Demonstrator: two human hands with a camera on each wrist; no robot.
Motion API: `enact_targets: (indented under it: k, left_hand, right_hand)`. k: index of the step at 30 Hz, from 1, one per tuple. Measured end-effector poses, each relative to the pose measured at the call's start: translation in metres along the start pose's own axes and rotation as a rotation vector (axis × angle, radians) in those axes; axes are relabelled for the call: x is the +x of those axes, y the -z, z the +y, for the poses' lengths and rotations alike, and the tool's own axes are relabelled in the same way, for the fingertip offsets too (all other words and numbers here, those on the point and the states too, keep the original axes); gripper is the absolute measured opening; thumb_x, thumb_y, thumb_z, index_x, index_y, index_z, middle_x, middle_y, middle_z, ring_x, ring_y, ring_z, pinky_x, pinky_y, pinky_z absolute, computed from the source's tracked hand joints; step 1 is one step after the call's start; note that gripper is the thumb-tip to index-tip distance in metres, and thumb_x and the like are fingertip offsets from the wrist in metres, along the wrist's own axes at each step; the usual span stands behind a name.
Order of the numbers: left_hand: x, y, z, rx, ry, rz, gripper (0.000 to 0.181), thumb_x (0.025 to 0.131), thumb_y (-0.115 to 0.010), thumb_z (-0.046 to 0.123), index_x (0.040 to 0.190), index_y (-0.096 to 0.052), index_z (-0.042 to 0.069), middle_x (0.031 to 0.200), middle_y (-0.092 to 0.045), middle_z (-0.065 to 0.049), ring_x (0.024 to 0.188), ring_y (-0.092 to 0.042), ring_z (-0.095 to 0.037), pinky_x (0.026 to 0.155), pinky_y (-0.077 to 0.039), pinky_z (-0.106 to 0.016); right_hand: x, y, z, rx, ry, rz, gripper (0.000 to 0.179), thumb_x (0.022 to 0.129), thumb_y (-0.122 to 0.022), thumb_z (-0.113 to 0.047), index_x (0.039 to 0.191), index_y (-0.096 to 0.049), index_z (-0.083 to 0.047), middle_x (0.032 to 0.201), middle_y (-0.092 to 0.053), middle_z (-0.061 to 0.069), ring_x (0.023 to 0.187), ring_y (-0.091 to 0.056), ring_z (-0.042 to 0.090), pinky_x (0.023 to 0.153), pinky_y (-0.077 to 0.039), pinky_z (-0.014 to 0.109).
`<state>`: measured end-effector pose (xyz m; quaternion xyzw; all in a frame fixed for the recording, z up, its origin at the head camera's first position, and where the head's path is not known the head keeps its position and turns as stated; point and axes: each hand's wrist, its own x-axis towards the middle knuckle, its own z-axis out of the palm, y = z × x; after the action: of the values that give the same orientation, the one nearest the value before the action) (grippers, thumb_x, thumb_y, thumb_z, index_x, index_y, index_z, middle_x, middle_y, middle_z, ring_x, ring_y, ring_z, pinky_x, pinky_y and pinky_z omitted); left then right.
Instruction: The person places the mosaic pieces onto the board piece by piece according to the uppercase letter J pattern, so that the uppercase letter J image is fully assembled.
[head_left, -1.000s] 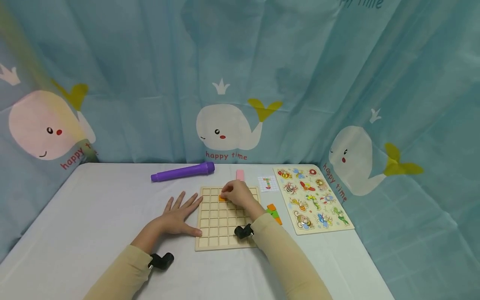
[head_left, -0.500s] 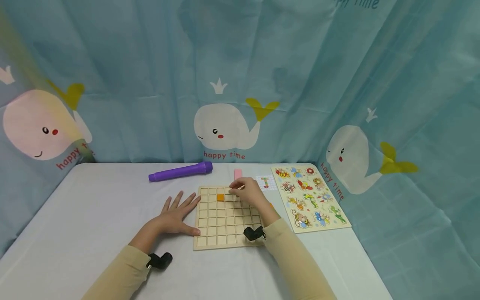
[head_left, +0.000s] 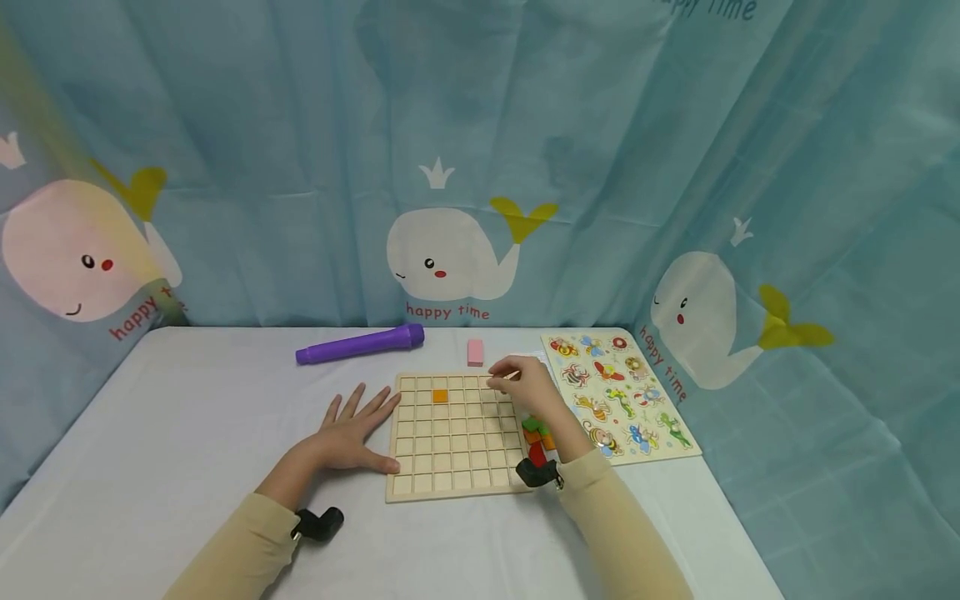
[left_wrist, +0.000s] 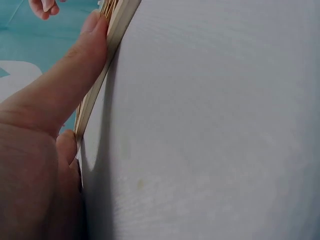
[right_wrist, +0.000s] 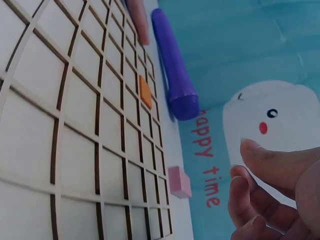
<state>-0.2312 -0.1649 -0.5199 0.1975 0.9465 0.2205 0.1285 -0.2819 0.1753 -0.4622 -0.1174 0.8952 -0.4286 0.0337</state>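
Tile placement looks like the step in hand: one orange tile sits in the grid board, mid-way between the counter's left and right edges. The left hand, fingers spread, touches the board. The right hand, loosely curled with a narrow gap at the fingertips (nothing visible in it), hovers at the board's far-right corner. Next probably calls for pinching another from the loose tiles, towards the counter's right edge.
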Motion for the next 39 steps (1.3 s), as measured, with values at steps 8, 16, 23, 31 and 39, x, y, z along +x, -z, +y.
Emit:
enact_targets:
  k: [8, 16, 23, 31, 39]
  left_hand:
    - [0.001, -0.003, -0.003, 0.008, -0.003, 0.003, 0.125, 0.067, -0.074, 0.079, 0.163, -0.018, 0.021, 0.171, -0.011, -0.011, 0.154, 0.009, -0.047, 0.117, 0.010, -0.070]
    - [0.000, -0.002, -0.002, 0.005, -0.006, -0.001, 0.125, 0.067, -0.074, 0.079, 0.163, -0.018, 0.021, 0.171, -0.011, -0.011, 0.154, 0.009, -0.047, 0.117, 0.010, -0.071]
    - [0.001, 0.000, -0.001, 0.007, -0.003, 0.000, 0.124, 0.068, -0.075, 0.077, 0.163, -0.018, 0.021, 0.171, -0.010, -0.010, 0.154, 0.009, -0.047, 0.117, 0.011, -0.070]
    - [0.000, -0.001, 0.000, 0.008, 0.001, 0.002, 0.125, 0.067, -0.076, 0.077, 0.163, -0.019, 0.021, 0.171, -0.011, -0.011, 0.154, 0.008, -0.047, 0.117, 0.010, -0.070]
    - [0.000, -0.001, -0.001, 0.015, -0.001, 0.009, 0.125, 0.067, -0.075, 0.078, 0.163, -0.019, 0.022, 0.171, -0.012, -0.010, 0.154, 0.007, -0.046, 0.118, 0.010, -0.070]
  right_hand:
    - [-0.012, 0.013, 0.012, -0.017, -0.029, 0.039, 0.020, 0.092, -0.076, -0.020, 0.108, -0.075, -0.008, 0.100, -0.072, 0.001, 0.079, -0.063, 0.015, 0.068, -0.055, 0.032]
    - [-0.022, 0.022, 0.027, 0.003, -0.087, 0.044, 0.019, 0.092, -0.076, -0.020, 0.108, -0.076, -0.010, 0.102, -0.072, 0.003, 0.082, -0.066, 0.025, 0.063, -0.057, 0.034]
    - [-0.032, 0.032, 0.044, -0.054, -0.120, 0.059, 0.018, 0.092, -0.076, -0.016, 0.108, -0.076, -0.009, 0.105, -0.073, 0.005, 0.078, -0.064, 0.018, 0.069, -0.054, 0.029]
    - [-0.039, 0.037, 0.062, -0.127, -0.189, 0.008, 0.017, 0.090, -0.077, -0.014, 0.107, -0.078, -0.018, 0.114, -0.071, 0.003, 0.087, -0.060, 0.018, 0.076, -0.051, 0.032]
    - [-0.041, 0.034, 0.066, -0.165, -0.201, -0.036, 0.022, 0.087, -0.078, -0.008, 0.104, -0.079, -0.021, 0.108, -0.069, 0.002, 0.090, -0.056, 0.021, 0.076, -0.048, 0.033]
